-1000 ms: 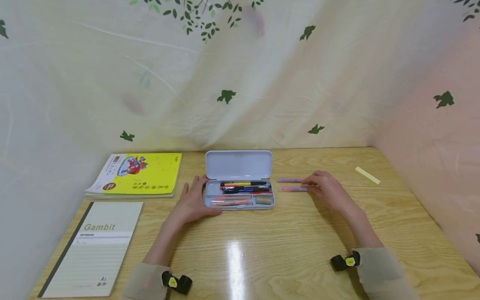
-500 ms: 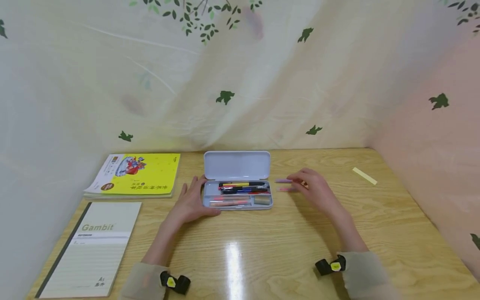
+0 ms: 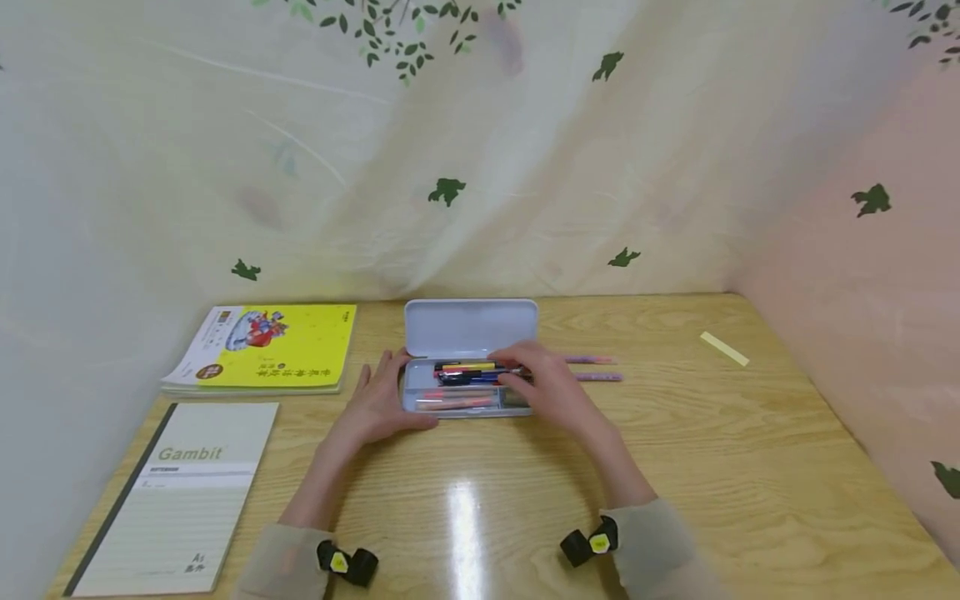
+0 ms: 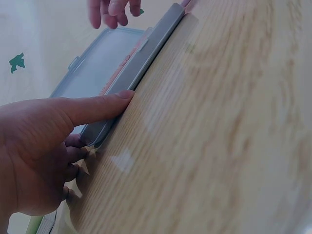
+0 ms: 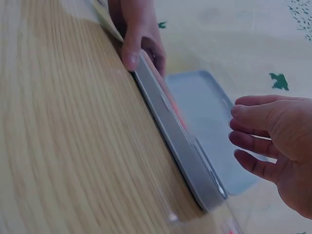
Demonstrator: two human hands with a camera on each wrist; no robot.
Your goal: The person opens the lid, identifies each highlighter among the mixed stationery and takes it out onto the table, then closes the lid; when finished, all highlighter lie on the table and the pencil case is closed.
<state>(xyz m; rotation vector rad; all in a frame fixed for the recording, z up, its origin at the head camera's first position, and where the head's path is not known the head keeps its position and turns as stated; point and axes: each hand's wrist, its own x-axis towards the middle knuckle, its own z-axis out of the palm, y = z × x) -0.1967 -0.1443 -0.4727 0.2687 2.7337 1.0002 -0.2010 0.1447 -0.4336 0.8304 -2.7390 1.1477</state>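
Note:
A pale blue pencil case [image 3: 411, 398] stands on the table with its lid [image 3: 471, 327] raised at the back. Several dark pens [image 3: 467, 377] lie in its rear part, and pinkish sticks [image 3: 459, 404] fill the front compartment. My left hand [image 3: 375, 410] grips the case's left end, thumb along the front wall, fingers round the back corner. Over the right half hovers my right hand [image 3: 553, 390], fingers loosely bent with nothing between them in the right wrist view. Two purple-and-pink pens [image 3: 600, 377] lie on the table just right of the case.
Yellow-covered books [image 3: 311, 346] are stacked at the back left, with a white notebook [image 3: 180, 492] in front of them. A pale yellow strip [image 3: 724, 348] lies toward the right. Behind the table [image 3: 712, 467] hangs a patterned curtain [image 3: 525, 183].
My right hand has moved left from the two purple-and-pink pens to above the case, leaving them on the table. My left hand has kept its grip.

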